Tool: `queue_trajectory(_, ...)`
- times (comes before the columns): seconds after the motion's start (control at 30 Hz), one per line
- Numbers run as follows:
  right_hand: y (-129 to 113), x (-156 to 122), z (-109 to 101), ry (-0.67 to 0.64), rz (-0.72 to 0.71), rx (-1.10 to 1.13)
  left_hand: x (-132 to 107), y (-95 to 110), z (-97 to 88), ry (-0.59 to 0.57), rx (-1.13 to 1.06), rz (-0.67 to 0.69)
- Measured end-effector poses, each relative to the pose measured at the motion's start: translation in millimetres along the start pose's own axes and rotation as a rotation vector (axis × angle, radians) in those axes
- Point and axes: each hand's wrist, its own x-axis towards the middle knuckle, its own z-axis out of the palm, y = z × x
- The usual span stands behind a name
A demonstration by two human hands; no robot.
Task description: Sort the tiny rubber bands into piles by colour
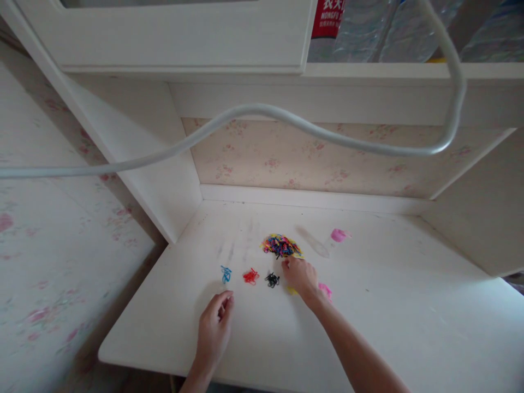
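Bands in many colours lay in a mixed heap (282, 246) on the white desk (393, 327). Right hand (301, 274) sat at the heap's near edge, fingers bunched together; whether they gripped a band, I couldn't tell. Left hand (216, 318) rested nearer the person and left of the heap, fingers curled, just short of a blue bunch (226, 274) — what they held, if anything, was unclear. Red bunch (251, 276) and black bunch (272, 280) lay on the heap's near side, the black one closer to it. Right hand and wrist got in the way nearer the person, partly covering a yellow bunch (292, 290) and a pink bunch (326, 291). Right of the heap was a pink item (339, 235) — too blurred to name. Above the heap, a pale tube (262, 110) cut across the floral wallpaper (272, 162), with clear bottles (366, 33) higher still.
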Motion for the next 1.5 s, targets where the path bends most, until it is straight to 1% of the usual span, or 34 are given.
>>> queue_trajectory(0.13,3.7,-2.4,-3.5,-0.006,0.009,-0.026,1.7,0.8,1.9,-0.016,-0.02,0.005)
queue_trajectory(0.27,1.0,-15.9,-13.1,-0.01,-0.031,-0.002,1.9,-1.1,3.7,-0.008,-0.045,-0.013)
queue_trajectory(0.37,-11.8,-33.2,-14.9,-0.017,-0.116,0.046,1.9,-2.9,4.7,-0.011,-0.055,-0.022)
queue_trajectory(0.47,-30.8,-48.3,-8.7,-0.019,-0.244,0.088,1.9,-3.5,4.9,-0.035,-0.062,-0.022)
queue_trajectory(0.53,-42.8,-53.2,-2.7,-0.025,-0.294,0.081,1.5,-3.6,4.6,-0.04,-0.059,-0.018)
queue_trajectory(0.6,-52.1,-53.5,2.5,-0.035,-0.306,0.061,0.8,-4.0,4.4,-0.038,-0.052,-0.014)
queue_trajectory(0.7,-59.9,-49.3,7.0,-0.041,-0.316,0.047,-0.2,-5.4,4.3,-0.031,-0.046,-0.006)
queue_trajectory(0.97,-61.6,-46.5,10.8,-0.037,-0.328,0.024,1.1,-6.3,4.4,-0.021,-0.036,0.015)
queue_trajectory(1.1,-53.7,-49.3,6.4,-0.016,-0.324,0.047,0.4,-4.7,3.3,-0.032,-0.016,0.025)
queue_trajectory(1.23,-34.2,-58.6,-1.9,0.018,-0.31,0.089,-0.9,-3.3,2.8,-0.055,-0.012,0.042)
queue_trajectory(1.3,-18.7,-68.3,-3.2,0.049,-0.31,0.182,-1.1,-1.5,2.6,-0.062,-0.001,0.043)
queue_trajectory(1.37,0.8,-81.0,-0.5,0.086,-0.293,0.332,0.4,2.0,2.5,-0.071,0.029,0.044)
queue_trajectory(1.43,23.3,-95.1,6.4,0.113,-0.25,0.465,4.8,7.9,2.8,-0.093,0.069,0.071)
queue_trajectory(1.5,47.0,-109.1,16.0,0.125,-0.174,0.544,12.9,16.6,4.2,-0.12,0.117,0.128)
